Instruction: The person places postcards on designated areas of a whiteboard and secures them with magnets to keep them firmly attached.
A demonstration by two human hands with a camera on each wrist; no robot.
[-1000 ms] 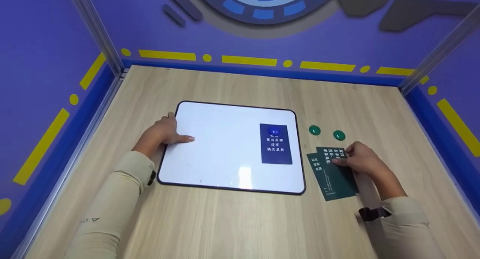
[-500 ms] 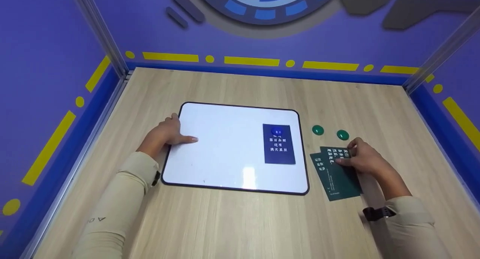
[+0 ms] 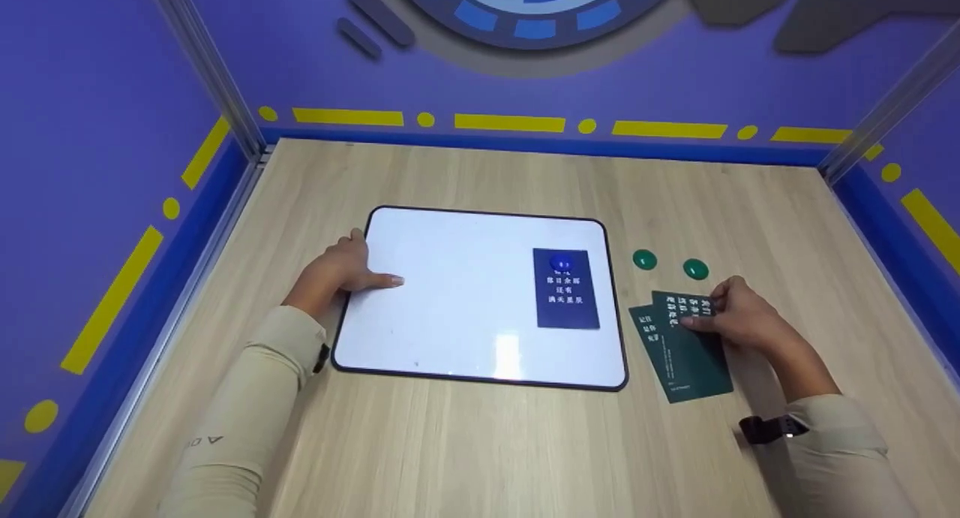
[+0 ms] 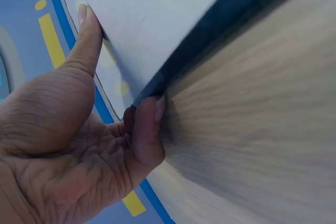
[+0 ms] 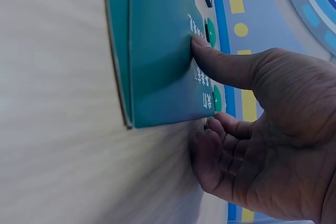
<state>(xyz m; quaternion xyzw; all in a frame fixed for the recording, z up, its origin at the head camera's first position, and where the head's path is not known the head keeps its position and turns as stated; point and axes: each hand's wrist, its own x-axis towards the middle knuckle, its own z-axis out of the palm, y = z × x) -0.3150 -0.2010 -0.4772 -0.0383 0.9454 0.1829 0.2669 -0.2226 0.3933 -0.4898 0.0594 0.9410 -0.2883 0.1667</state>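
My left hand (image 3: 341, 266) grips the left edge of a black-rimmed whiteboard (image 3: 442, 293), thumb flat on its face. In the left wrist view the fingertips curl against the board's rim (image 4: 184, 56). A dark blue card (image 3: 568, 314) lies on the board's right side, with a round blue magnet (image 3: 561, 263) on its upper part. Right of the board, my right hand (image 3: 746, 315) pinches a dark green card (image 3: 697, 360) with white writing, thumb on top, fingers at its edge. Another green card (image 3: 646, 338) sticks out from beneath on the left.
Two round green magnets, a left one (image 3: 645, 260) and a right one (image 3: 696, 269), lie on the wooden table (image 3: 480, 450) beyond the green cards. Blue panels with yellow marks (image 3: 510, 123) enclose the table at the back and sides.
The head view has shifted slightly, so everything sits further right in it. A dark sliver along the top green card's right edge is no longer seen. Both hands keep their holds.
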